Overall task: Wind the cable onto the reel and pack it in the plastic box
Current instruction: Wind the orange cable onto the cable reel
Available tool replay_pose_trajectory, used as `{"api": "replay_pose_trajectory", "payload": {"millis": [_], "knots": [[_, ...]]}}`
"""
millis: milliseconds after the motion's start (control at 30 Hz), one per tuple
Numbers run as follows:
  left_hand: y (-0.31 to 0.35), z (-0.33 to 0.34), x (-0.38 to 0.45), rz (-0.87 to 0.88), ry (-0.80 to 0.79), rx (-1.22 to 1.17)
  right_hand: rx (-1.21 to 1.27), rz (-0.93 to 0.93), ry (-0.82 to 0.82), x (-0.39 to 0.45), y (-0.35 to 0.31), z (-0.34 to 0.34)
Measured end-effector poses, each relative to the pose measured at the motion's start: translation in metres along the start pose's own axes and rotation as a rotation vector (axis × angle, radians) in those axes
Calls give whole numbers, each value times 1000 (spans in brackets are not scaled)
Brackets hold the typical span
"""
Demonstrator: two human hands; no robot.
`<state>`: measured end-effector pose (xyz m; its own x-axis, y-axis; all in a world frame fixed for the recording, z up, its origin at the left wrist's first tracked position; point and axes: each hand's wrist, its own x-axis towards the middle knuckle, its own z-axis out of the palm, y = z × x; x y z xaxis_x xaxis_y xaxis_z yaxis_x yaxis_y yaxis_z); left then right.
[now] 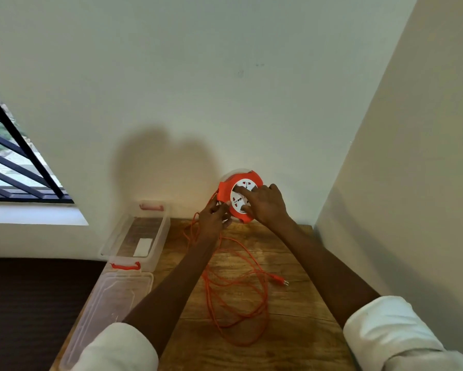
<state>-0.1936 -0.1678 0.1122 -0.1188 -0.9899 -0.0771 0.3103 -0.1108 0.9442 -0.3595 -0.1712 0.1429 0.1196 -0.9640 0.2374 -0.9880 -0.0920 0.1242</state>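
Observation:
An orange cable reel (226, 190) with a white socket face is held up above the far end of the wooden table (291, 311). My left hand (213, 219) grips the reel's lower left edge where the cable leaves it. My right hand (262, 203) lies over the white face, fingers spread across it and curled around the reel's lower right edge. The orange cable (235, 287) hangs down from the reel and lies in loose loops on the table, ending in a plug (279, 280). A clear plastic box (136, 238) with red latches stands open at the table's left.
The box's clear lid (110, 309) lies flat on the table's left front, in front of the box. White walls close in behind and on the right. A barred window (13, 162) is at the left, with a dark floor below it.

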Motion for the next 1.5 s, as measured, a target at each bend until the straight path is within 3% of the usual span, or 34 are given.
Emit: {"api": "replay_pose_trajectory", "payload": {"millis": [100, 233, 267, 367, 400, 467, 600, 700, 833, 900, 1000, 1267, 1500], "knots": [[-2, 1, -7, 15, 7, -20, 219, 178, 34, -4, -11, 5], [-14, 2, -20, 24, 13, -32, 605, 557, -1, -4, -26, 2], [-19, 3, -23, 42, 31, -5, 778, 668, -31, -4, -29, 1], [-25, 8, -30, 77, 63, -21, 1605, 1089, -33, -6, -37, 0], [-25, 9, -32, 65, 55, -44, 1768, 1176, -20, -9, -39, 3], [-27, 7, -34, 45, 29, -13, 1849, 1211, -39, -15, -41, 11], [-31, -7, -29, 48, 13, 89, 1604, 1062, -108, -26, -30, 17], [-26, -19, -23, -27, 3, 91, 1135, 854, -10, -33, -18, 19], [-23, -35, -13, -97, -22, 122, 669, 344, 93, -38, -8, 19], [-20, -42, -8, -130, 6, 112, 464, 46, 32, -37, -6, 21], [-13, -51, 3, -195, 41, 143, 223, -198, -55, -36, -6, 23], [8, -64, 24, -192, -115, 495, -144, -518, -63, -24, -5, 14], [-6, -51, 10, -140, -116, 370, -193, -410, -93, -16, -16, 24]]}}
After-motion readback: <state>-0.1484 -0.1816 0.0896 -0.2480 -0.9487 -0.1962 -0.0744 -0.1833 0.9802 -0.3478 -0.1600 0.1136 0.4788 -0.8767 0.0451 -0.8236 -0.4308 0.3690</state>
